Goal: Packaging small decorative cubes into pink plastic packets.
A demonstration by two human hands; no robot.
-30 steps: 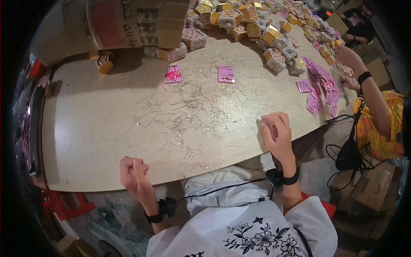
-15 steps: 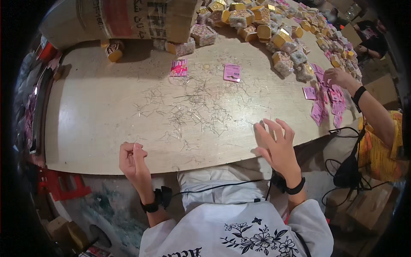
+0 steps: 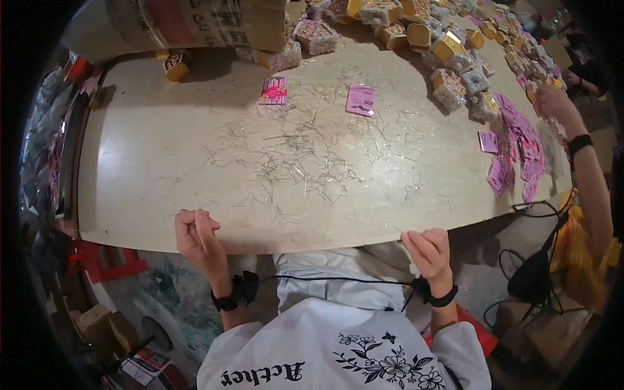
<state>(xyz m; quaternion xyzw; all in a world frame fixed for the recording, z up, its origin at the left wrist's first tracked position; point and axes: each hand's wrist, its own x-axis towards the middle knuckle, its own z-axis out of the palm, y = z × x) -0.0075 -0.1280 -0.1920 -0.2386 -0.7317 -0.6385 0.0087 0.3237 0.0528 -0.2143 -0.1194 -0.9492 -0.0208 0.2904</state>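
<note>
Over the table's near edge on the left, my left hand is closed in a pinch; what its fingertips hold is too small to make out. My right hand is also pinched at the near edge, and what looks like a thin wire piece sticks out from its fingertips. Beyond both hands, many loose bent wire pieces lie scattered across the middle of the table. Two small pink cards lie behind them: a striped one and a plainer one.
A large cardboard box stands at the back left. Gold-and-glitter box-shaped ornaments are heaped at the back right. A pile of pink cards lies right, near another person's hand. A black cable runs between my wrist straps.
My right hand has drawn back from the table top to the near edge, its spread fingers now pinched. My left hand stays pinched. The other person's hand has moved away from the pink cards.
</note>
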